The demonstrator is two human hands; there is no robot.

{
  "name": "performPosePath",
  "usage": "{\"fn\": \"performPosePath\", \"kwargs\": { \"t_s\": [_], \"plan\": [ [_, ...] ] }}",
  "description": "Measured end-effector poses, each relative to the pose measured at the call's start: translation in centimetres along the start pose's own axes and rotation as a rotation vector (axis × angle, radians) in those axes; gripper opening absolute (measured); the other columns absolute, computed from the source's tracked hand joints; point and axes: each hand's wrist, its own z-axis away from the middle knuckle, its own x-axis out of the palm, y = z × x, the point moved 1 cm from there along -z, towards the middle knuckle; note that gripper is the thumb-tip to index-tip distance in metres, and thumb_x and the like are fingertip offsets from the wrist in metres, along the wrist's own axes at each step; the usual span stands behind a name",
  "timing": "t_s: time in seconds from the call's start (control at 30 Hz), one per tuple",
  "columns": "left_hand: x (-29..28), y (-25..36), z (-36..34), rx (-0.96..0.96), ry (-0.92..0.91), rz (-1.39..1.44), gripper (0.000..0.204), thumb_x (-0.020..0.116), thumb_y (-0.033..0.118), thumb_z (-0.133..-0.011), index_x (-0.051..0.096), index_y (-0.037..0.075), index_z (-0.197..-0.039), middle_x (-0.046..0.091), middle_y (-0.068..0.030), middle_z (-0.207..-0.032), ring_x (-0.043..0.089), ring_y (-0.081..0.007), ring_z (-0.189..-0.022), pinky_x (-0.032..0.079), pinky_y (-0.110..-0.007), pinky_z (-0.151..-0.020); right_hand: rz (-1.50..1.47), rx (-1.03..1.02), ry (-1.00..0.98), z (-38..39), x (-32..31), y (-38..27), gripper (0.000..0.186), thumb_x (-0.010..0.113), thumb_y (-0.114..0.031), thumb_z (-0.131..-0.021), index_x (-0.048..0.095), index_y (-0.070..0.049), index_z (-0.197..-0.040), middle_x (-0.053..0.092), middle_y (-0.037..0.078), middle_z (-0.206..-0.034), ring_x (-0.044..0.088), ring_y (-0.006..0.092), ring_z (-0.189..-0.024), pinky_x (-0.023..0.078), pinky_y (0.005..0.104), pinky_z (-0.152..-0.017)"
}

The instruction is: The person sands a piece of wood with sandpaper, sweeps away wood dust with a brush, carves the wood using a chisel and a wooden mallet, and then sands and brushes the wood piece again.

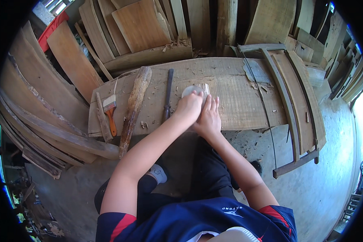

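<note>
My left hand (188,105) is closed, its fingers curled at the near edge of a round pale disc (190,89). The hand hides part of the disc, and I cannot tell its exact kind. Close against it on the right, my right hand (209,117) lies with fingers stretched forward, open. Its fingertips rest by a small split piece of wood (206,87), partly covered by the hands. Both hands are over a broad wooden plank bench (238,107). Left of them lies a long dark metal tool with a rod-like shaft (169,86).
A rough barked stick (136,105) and a paintbrush with an orange handle (110,115) lie on the bench's left side. A wooden frame saw (284,97) spans its right end. Planks (143,24) lean behind; curved boards (48,121) stand at left. Shavings litter the bench and floor.
</note>
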Motion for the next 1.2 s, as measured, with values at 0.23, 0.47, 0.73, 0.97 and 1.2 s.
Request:
{"fn": "performPosePath", "kwargs": {
  "t_s": [0.23,0.47,0.73,0.97,1.2],
  "plan": [
    [0.4,-0.2,-0.9,-0.044,0.037,-0.035,0.03,0.039,0.019,-0.09,0.057,0.008,-0.111,0.06,-0.0246,-0.097,0.062,-0.036,-0.08,0.051,-0.043,-0.071,-0.091,-0.009,0.063,0.0,0.0,-0.4,0.086,0.06,-0.034,-0.069,0.023,0.018,-0.127,0.031,0.031,-0.131,0.025,0.0413,-0.127,0.01,0.044,-0.11],
    [-1.3,-0.3,3.5,0.085,0.071,0.297,0.026,0.049,0.009,-0.079,0.065,0.008,-0.1,0.061,-0.0226,-0.086,0.061,-0.037,-0.08,0.049,-0.042,-0.074,-0.186,0.058,0.139,0.2,0.5,0.2,0.084,0.061,-0.032,-0.069,0.023,0.015,-0.128,0.032,0.031,-0.13,0.023,0.0421,-0.128,0.019,0.0409,-0.109],
    [-6.4,-4.9,3.5,-0.199,0.037,0.093,0.039,0.049,0.0,-0.076,0.056,0.008,-0.114,0.062,-0.0211,-0.088,0.061,-0.0382,-0.08,0.05,-0.045,-0.072,-0.333,0.131,0.018,-0.1,-0.5,0.5,0.097,0.073,-0.024,-0.056,0.022,0.006,-0.133,0.032,0.026,-0.132,0.031,0.036,-0.126,0.033,0.0378,-0.102],
    [-4.5,-8.0,4.8,-0.303,0.128,-0.162,0.028,0.053,0.011,-0.077,0.06,0.002,-0.102,0.063,-0.0194,-0.084,0.062,-0.0373,-0.08,0.05,-0.045,-0.071,-1.226,0.002,0.132,1.1,-0.4,1.2,0.083,0.074,-0.019,-0.065,0.03,0.004,-0.132,0.048,0.017,-0.121,0.048,0.0234,-0.11,0.039,0.033,-0.094],
    [-7.4,-8.9,6.1,-0.534,0.027,-0.262,0.017,0.051,0.01,-0.079,0.066,0.004,-0.085,0.063,-0.0201,-0.087,0.063,-0.0345,-0.084,0.051,-0.042,-0.071,-1.614,0.071,-0.07,3.5,-3.0,-0.3,0.07,0.067,-0.01,-0.072,0.032,0.001,-0.132,0.049,0.012,-0.117,0.052,0.0192,-0.103,0.046,0.0313,-0.085]
  ]
}}
